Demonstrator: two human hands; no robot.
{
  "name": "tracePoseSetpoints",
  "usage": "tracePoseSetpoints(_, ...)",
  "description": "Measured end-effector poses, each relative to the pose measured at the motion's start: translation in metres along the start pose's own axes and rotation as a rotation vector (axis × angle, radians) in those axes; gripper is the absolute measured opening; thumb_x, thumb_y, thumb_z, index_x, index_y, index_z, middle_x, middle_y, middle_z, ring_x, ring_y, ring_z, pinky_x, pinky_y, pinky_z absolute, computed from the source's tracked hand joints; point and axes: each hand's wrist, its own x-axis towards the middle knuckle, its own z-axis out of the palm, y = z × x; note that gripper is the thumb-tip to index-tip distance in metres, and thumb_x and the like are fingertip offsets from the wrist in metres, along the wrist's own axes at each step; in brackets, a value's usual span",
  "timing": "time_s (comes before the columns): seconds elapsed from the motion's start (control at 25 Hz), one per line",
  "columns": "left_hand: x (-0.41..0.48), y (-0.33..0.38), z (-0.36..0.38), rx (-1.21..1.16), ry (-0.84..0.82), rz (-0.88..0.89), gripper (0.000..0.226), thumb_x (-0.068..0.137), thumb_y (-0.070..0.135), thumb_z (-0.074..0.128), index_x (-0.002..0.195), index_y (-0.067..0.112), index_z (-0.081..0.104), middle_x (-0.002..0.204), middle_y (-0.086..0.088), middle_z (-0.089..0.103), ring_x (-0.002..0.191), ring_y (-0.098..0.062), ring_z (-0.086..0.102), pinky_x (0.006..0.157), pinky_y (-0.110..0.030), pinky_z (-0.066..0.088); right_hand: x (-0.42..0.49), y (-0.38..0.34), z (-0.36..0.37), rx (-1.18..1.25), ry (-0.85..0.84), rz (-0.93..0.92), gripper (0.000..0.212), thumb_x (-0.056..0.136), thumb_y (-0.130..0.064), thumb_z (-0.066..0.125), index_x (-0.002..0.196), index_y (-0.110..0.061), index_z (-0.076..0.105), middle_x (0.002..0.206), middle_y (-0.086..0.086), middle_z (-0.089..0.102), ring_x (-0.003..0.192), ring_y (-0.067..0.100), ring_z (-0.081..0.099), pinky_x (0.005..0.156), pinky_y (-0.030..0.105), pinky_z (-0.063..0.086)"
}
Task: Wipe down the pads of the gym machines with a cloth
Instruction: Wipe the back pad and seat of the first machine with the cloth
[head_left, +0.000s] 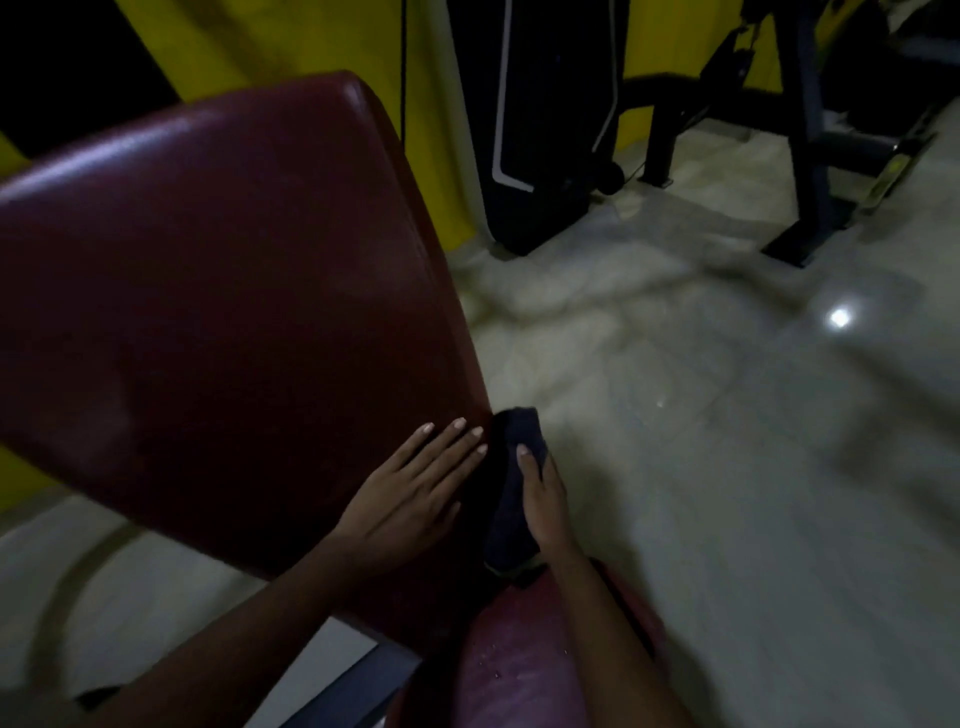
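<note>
Head view: one seat pad (519, 670) at 6 o'clock. Two hands above: left hand (410, 493) flat on one maroon back pad (218, 312); right hand (543, 501) grasps one dark cloth (511, 467) against its edge. One black machine frame (810, 156) at 1 o'clock.

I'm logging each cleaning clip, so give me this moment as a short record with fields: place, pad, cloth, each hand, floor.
place: dim gym, yellow wall, dark machine frames at the back
pad: large maroon pad, tilted, glossy
cloth: dark cloth, pressed against the pad's right edge
left hand: left hand rests flat on the pad, fingers straight
right hand: right hand holds the cloth
second pad: maroon seat pad under the right forearm
floor: pale glossy floor
</note>
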Motion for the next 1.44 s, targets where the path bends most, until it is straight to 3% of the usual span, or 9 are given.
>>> tracePoseSetpoints(0.24,-0.019,0.028,-0.097,-1.255,0.136,-0.827,0.053,0.098,0.029,0.043,0.147,0.024,0.023,0.149,0.011,0.026,0.138,-0.001,0.023,0.107,-0.007,0.018,-0.085,-0.105,-0.004,-0.09,-0.112,-0.076,0.043,0.098,-0.037,0.04,0.134,-0.014,0.042,0.132,0.005,0.05,0.119,0.02,0.049,0.095,0.028,0.04)
tracePoseSetpoints(0.36,-0.026,0.036,-0.144,-1.637,0.154,-1.05,0.05,0.1,0.035,0.032,0.147,0.022,0.022,0.148,0.007,0.03,0.139,-0.008,0.024,0.108,-0.02,0.024,-0.133,-0.139,0.017,-0.158,-0.204,-0.058,0.051,0.097,-0.041,0.039,0.141,-0.015,0.037,0.143,0.007,0.043,0.128,0.022,0.044,0.101,0.026,0.037)
tracePoseSetpoints(0.56,-0.044,0.035,-0.183,-2.231,0.451,-1.464,0.056,0.099,0.039,0.022,0.141,0.002,0.034,0.144,-0.02,0.04,0.13,-0.026,0.041,0.101,-0.031,0.033,-0.194,-0.169,0.064,-0.174,-0.574,0.095,0.061,0.095,-0.054,0.026,0.141,-0.015,0.038,0.14,0.008,0.045,0.127,0.022,0.046,0.096,0.024,0.04)
tracePoseSetpoints(0.76,-0.071,0.039,-0.173,-2.011,0.882,-1.672,0.096,0.048,0.062,0.078,0.124,0.009,0.053,0.106,-0.005,0.062,0.102,-0.021,0.058,0.08,-0.028,0.047,-0.196,-0.191,0.07,-0.378,-0.972,0.036,0.053,0.099,-0.041,0.032,0.142,-0.01,0.034,0.139,0.002,0.042,0.128,0.014,0.042,0.1,0.019,0.036)
tracePoseSetpoints(0.88,-0.074,0.048,-0.173,-1.814,1.259,-1.836,0.075,0.069,0.05,0.071,0.125,0.003,0.054,0.112,-0.018,0.063,0.11,-0.034,0.057,0.092,-0.045,0.048,-0.174,-0.214,0.063,-0.614,-1.146,-0.377,0.047,0.098,-0.026,0.043,0.143,-0.016,0.032,0.144,0.0,0.038,0.133,0.01,0.034,0.1,0.015,0.031)
tracePoseSetpoints(1.0,-0.078,0.036,-0.196,-1.584,1.495,-1.976,0.061,0.086,0.043,0.06,0.132,0.006,0.047,0.124,-0.014,0.057,0.115,-0.032,0.054,0.098,-0.047,0.044,-0.143,-0.249,0.072,-0.847,-1.114,-0.812,0.047,0.095,-0.025,0.051,0.14,-0.019,0.039,0.143,0.001,0.043,0.133,0.013,0.038,0.103,0.019,0.03)
tracePoseSetpoints(1.16,-0.098,-0.012,-0.203,-1.192,1.4,-2.05,0.059,0.092,0.04,0.051,0.14,0.01,0.036,0.137,-0.016,0.049,0.123,-0.034,0.048,0.099,-0.042,0.041,-0.108,-0.293,0.119,-1.162,-0.949,-1.348,0.048,0.096,-0.035,0.045,0.141,-0.024,0.035,0.151,0.001,0.031,0.142,0.017,0.02,0.114,0.034,0.022)
tracePoseSetpoints(1.24,-0.105,-0.043,-0.198,-1.057,1.365,-2.019,0.057,0.094,0.038,0.048,0.142,0.009,0.033,0.14,-0.017,0.046,0.126,-0.033,0.045,0.098,-0.037,0.038,-0.092,-0.309,0.15,-1.31,-0.752,-1.647,0.049,0.094,-0.043,0.038,0.138,-0.022,0.041,0.149,0.005,0.036,0.14,0.022,0.029,0.112,0.043,0.028)
tracePoseSetpoints(1.44,-0.09,-0.123,-0.173,-0.965,1.235,-1.901,0.062,0.091,0.048,0.049,0.142,0.016,0.035,0.141,-0.013,0.044,0.13,-0.031,0.042,0.104,-0.046,0.038,-0.05,-0.316,0.197,-1.536,-0.565,-1.734,0.061,0.092,-0.06,0.02,0.139,-0.025,0.037,0.144,0.006,0.044,0.131,0.025,0.044,0.103,0.05,0.036)
